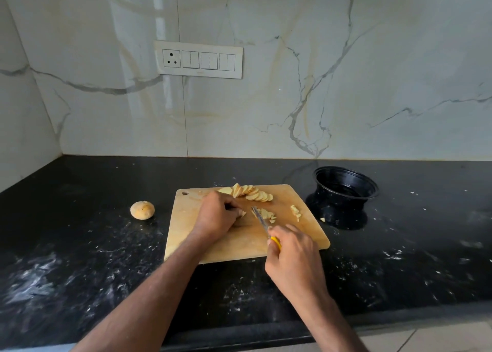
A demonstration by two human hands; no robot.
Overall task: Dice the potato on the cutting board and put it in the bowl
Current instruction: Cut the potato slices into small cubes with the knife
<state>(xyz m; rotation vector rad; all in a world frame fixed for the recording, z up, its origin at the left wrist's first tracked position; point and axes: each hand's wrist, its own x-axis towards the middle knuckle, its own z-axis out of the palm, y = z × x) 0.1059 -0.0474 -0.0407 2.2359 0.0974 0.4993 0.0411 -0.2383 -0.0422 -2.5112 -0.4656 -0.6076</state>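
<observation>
A wooden cutting board (239, 242) lies on the black counter. A fanned row of potato slices (250, 192) sits at its far edge. Diced potato pieces (267, 214) lie at the board's middle, and a smaller heap of pieces (296, 212) lies toward the right. My left hand (217, 216) curls over potato slices and holds them down on the board. My right hand (290, 256) grips a yellow-handled knife (262, 221) whose blade points into the diced pieces beside my left fingers. An empty black bowl (346, 185) stands right of the board.
A whole potato (142, 210) rests on the counter left of the board. Small potato scraps (322, 219) lie between board and bowl. The black counter (80, 258) is speckled with white marks. A switch panel (199, 59) is on the marble wall behind.
</observation>
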